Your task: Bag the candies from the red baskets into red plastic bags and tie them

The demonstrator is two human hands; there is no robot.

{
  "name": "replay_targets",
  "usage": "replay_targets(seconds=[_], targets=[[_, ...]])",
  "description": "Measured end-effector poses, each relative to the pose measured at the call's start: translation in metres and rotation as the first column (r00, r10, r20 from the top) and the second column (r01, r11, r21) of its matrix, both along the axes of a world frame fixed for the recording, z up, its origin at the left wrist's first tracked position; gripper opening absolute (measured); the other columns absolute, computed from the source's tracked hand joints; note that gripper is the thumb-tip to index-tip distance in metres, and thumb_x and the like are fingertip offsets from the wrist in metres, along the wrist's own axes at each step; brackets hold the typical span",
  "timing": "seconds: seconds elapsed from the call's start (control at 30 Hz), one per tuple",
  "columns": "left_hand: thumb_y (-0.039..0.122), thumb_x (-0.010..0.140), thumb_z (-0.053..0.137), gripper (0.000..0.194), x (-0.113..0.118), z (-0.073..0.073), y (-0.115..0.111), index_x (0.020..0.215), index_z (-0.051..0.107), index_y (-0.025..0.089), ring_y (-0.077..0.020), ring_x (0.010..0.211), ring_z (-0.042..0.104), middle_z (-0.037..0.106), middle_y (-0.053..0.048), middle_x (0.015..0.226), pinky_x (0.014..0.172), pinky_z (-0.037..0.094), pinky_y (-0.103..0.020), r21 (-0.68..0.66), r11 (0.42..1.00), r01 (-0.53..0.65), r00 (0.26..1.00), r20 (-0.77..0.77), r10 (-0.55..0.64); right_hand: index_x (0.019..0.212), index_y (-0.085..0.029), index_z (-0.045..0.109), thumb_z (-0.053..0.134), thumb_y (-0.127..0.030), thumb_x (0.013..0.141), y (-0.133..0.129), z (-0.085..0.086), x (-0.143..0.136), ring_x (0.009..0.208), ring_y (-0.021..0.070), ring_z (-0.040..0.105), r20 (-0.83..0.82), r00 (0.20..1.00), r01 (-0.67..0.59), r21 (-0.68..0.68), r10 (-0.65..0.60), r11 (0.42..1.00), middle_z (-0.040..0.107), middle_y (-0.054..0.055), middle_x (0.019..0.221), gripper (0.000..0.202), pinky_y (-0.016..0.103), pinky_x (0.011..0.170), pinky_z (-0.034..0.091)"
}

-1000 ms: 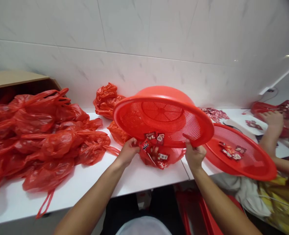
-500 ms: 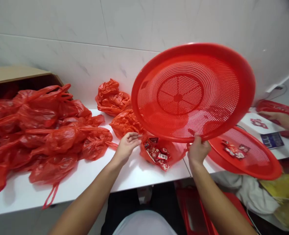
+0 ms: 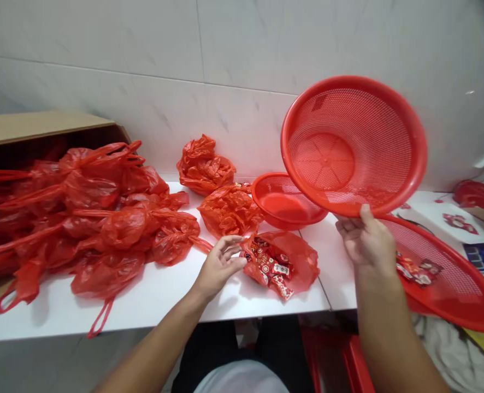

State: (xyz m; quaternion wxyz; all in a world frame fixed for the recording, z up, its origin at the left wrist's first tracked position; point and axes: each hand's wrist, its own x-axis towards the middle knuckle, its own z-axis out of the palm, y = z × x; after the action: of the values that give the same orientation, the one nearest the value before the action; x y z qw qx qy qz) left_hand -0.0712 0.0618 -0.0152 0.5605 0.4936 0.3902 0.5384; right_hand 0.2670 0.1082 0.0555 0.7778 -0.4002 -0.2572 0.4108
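Note:
My right hand [image 3: 367,240] grips the lower rim of a big red mesh basket [image 3: 328,161], which is raised and tilted so its inside faces me. Beside the left edge of an open red plastic bag [image 3: 303,265] is my left hand [image 3: 222,265], its fingers curved and apart, holding nothing. Red and white candy packets [image 3: 272,262] lie in that bag. Behind the bag stands a small red basket [image 3: 287,199].
Filled red bags [image 3: 119,229] heap up at the left by a cardboard box [image 3: 41,125]. Crumpled red bags [image 3: 229,210] sit mid-table near the wall. At the right, a wide red basket [image 3: 450,273] holds a few packets.
The raised basket has moved right and turned, uncovering the small basket behind. My right hand has moved right with it. The open bag now spreads wider, and the person's arm at the right has left view.

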Motion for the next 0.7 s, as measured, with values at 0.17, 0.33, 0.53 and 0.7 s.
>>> replay_targets(seconds=[0.17, 0.33, 0.53, 0.7], targets=[[0.031, 0.075, 0.092, 0.059, -0.001, -0.005, -0.013, 0.128, 0.065, 0.029, -0.0312, 0.132, 0.059, 0.057, -0.011, 0.150, 0.106, 0.053, -0.041, -0.005, 0.998, 0.057, 0.997, 0.056, -0.056, 0.095, -0.020, 0.061, 0.053, -0.034, 0.104, 0.047, 0.023, 0.046, 0.086, 0.0182, 0.077, -0.054, 0.998, 0.025, -0.029, -0.026, 0.999, 0.073, 0.005, 0.089, 0.018, 0.028, 0.068, 0.059], [0.032, 0.078, 0.090, 0.066, 0.006, -0.010, -0.011, 0.136, 0.060, 0.034, -0.0319, 0.130, 0.061, 0.049, -0.011, 0.157, 0.100, 0.054, -0.039, 0.004, 0.998, 0.058, 0.998, 0.035, -0.058, 0.093, -0.022, 0.055, 0.042, -0.023, 0.106, 0.089, 0.049, 0.097, 0.086, 0.0150, 0.074, 0.044, 0.987, 0.161, -0.198, -0.156, 0.967, 0.070, 0.006, 0.096, 0.018, 0.030, 0.076, 0.056], [0.056, 0.086, 0.079, 0.067, 0.000, 0.000, -0.009, 0.142, 0.057, 0.027, -0.0206, 0.095, 0.066, 0.061, -0.014, 0.140, 0.080, 0.055, -0.033, 0.073, 0.984, -0.160, 0.984, -0.071, 0.165, 0.093, -0.019, 0.064, 0.065, -0.030, 0.094, 0.047, 0.020, 0.041, 0.084, 0.0235, 0.077, 0.125, 0.992, 0.039, -0.070, -0.030, 0.997, 0.073, 0.007, 0.082, 0.011, 0.035, 0.073, 0.057], [0.067, 0.074, 0.083, 0.089, -0.016, 0.038, -0.006, 0.148, 0.048, 0.033, -0.0314, 0.102, 0.071, 0.059, -0.015, 0.144, 0.070, 0.062, -0.037, -0.063, 0.987, -0.151, 0.969, 0.189, 0.160, 0.085, -0.020, 0.072, 0.066, -0.056, 0.095, -0.022, -0.021, -0.076, 0.068, 0.0223, 0.073, 0.420, 0.729, -0.497, -0.218, 0.541, 0.840, 0.076, 0.007, 0.078, 0.038, 0.036, 0.066, 0.061]])
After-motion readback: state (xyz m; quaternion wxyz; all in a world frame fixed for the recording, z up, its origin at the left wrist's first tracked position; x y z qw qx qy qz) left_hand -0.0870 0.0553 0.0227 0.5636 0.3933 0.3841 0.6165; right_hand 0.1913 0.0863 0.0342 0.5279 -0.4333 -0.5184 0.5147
